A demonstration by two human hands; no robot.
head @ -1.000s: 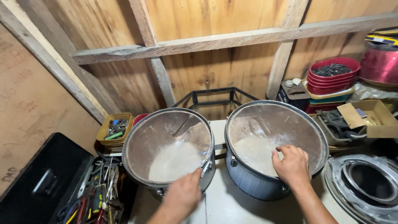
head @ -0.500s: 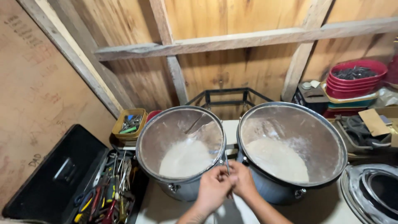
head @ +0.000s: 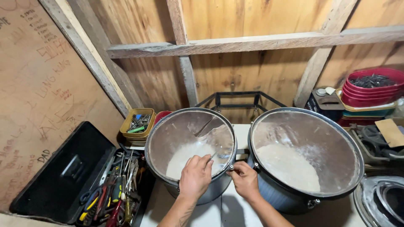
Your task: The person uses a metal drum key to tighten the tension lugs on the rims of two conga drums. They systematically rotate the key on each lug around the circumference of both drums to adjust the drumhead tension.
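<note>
Two grey drums stand side by side on a white surface, joined by a short bracket. The left drum (head: 168,138) has a torn clear skin; the right drum (head: 320,143) is larger with a whole skin. My left hand (head: 195,176) rests on the left drum's near rim, fingers pinched on a thin metal rod (head: 213,155) that points over the skin. My right hand (head: 244,180) is in the gap between the drums. Its fingertips pinch a small metal fitting (head: 230,167) at the left drum's rim.
An open black toolbox (head: 75,172) with several hand tools lies at the left. A yellow tray of small parts (head: 137,122) sits behind it. A black metal frame (head: 240,101) stands behind the drums. Stacked red bowls (head: 370,88) and a drum hoop (head: 378,201) are at the right.
My right hand left the right drum's skin and came to the gap between the drums. My left hand moved up onto the left drum's rim. The view shifted left.
</note>
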